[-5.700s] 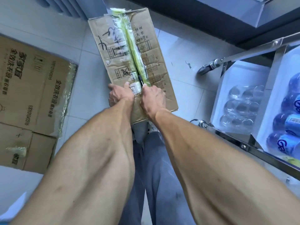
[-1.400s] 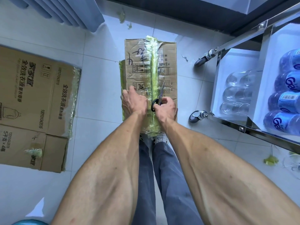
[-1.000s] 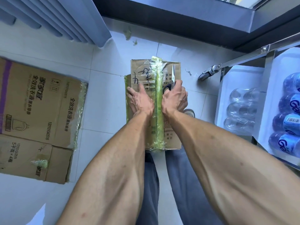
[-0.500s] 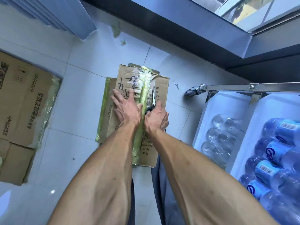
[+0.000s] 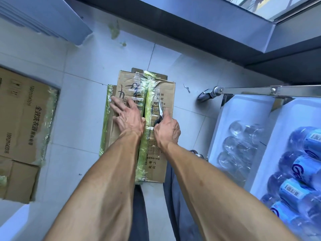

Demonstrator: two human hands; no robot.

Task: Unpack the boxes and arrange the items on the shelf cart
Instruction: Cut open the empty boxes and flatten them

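Cardboard box [image 5: 161, 129] on the floor at 12 o'clock. Left hand [image 5: 127, 115] presses flat, fingers spread. Right hand [image 5: 167, 130] grips scissors [image 5: 160, 112]; a slip could nick nearby fingers or contents beneath.

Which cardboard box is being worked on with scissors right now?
The small box on the floor between the hands, sealed with green tape. The right hand holds scissors over it; the larger printed box lies untouched at the left.
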